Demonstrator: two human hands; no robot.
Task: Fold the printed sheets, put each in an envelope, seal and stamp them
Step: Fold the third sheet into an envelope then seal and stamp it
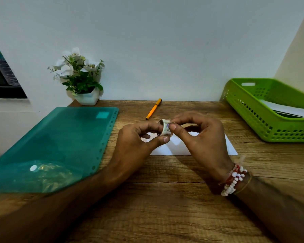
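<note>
Wooden worktop (165, 199), pale wall behind — stamp roll (164, 128) held above a white envelope (175, 148).
Left hand (135, 142) grips the small roll between thumb and fingers; right hand (204, 137) pinches its loose end with thumb and forefinger. Envelope lies flat under both hands. Teal folder (60, 141) at left, orange pen (154, 109) behind, green basket (253, 120) with papers at right.

Dim, soft light; wide-angle bending at edges, glare on the green folder (47, 165).

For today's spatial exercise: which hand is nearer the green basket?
Right. The right hand lies left of the green basket; the left hand is farther left, beyond the stamp roll.
</note>
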